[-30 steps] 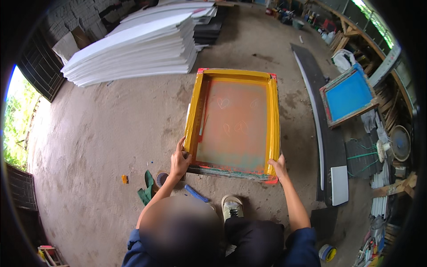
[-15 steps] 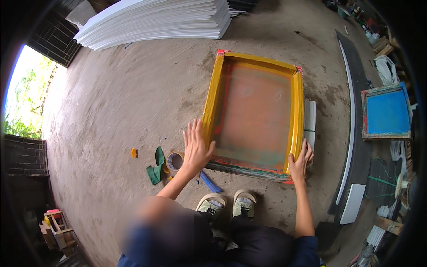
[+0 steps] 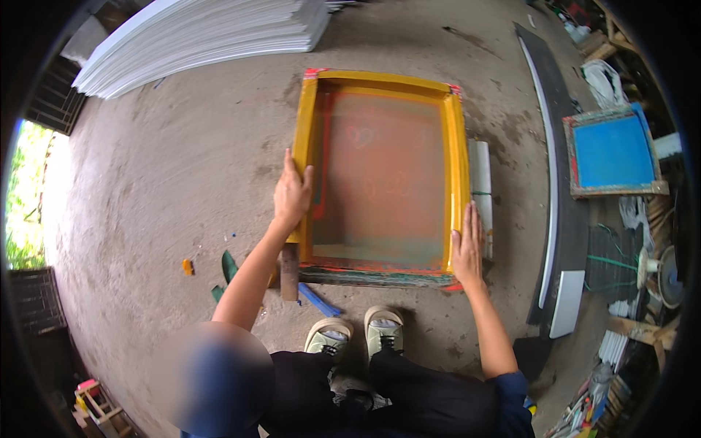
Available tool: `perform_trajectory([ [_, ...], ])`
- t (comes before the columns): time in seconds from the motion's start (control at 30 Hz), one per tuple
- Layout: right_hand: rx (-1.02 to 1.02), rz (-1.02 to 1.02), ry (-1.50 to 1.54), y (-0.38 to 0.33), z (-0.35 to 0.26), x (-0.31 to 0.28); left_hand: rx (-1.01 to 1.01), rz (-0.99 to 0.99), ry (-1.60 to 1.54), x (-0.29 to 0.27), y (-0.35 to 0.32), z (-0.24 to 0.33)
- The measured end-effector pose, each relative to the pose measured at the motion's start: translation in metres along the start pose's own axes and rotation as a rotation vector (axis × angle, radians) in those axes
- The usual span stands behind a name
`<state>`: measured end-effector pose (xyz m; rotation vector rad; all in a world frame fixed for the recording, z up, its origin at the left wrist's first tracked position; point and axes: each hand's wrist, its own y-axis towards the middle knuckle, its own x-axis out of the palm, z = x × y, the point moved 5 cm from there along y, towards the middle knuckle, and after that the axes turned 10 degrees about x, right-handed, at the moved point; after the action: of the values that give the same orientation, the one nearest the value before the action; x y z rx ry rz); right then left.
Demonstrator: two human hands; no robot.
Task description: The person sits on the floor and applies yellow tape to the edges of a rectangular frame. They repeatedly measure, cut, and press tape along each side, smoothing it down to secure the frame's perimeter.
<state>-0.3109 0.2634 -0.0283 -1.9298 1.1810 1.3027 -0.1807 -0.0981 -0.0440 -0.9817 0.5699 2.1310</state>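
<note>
A screen printing frame (image 3: 456, 168) with yellow-taped sides and a reddish mesh lies in front of my feet. My left hand (image 3: 292, 196) grips its left side, fingers along the outer edge and thumb over the top. At the right side, my right hand (image 3: 468, 248) holds the near part of the frame, fingers stretched along the outside and thumb on the inner side. A dark wooden block (image 3: 289, 274) juts out from under the near left corner. A pale panel piece (image 3: 480, 175) partly shows beyond the right side, the rest hidden underneath.
Left of the frame, green cloth (image 3: 229, 266), an orange object (image 3: 188, 267) and a blue strip (image 3: 319, 300) lie on the floor. Stacked white sheets (image 3: 204, 44) stand at the far left. A long dark board (image 3: 566, 241) and a blue-meshed frame (image 3: 612, 152) are on the right.
My left hand has come from an open pose onto the left side of the frame. The frame has turned slightly, baring the wooden block at its near left corner. The whole view has shifted.
</note>
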Motion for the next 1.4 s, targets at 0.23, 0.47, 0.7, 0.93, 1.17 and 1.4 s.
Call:
perform_trajectory([
  [0.23, -0.039, 0.035, -0.302, 0.032, -0.018, 0.004, 0.141, 0.049, -0.061, 0.000, -0.001, 0.004],
  [0.47, -0.064, 0.171, -0.326, 0.163, -0.022, 0.019, 0.072, -0.015, -0.100, 0.001, -0.001, 0.010],
  [0.7, -0.012, 0.181, -0.324, 0.252, -0.024, 0.034, 0.154, 0.039, -0.119, -0.005, -0.002, 0.012],
  [0.93, 0.135, 0.070, -0.180, 0.267, -0.020, 0.032, 0.129, 0.006, -0.032, -0.012, 0.001, 0.019],
  [1.17, 0.086, 0.184, -0.278, 0.188, -0.006, 0.028, 0.111, 0.069, 0.037, -0.009, -0.004, 0.014],
  [1.4, 0.225, 0.128, -0.189, 0.040, 0.029, -0.001, -0.018, 0.013, -0.085, 0.011, -0.013, 0.001],
])
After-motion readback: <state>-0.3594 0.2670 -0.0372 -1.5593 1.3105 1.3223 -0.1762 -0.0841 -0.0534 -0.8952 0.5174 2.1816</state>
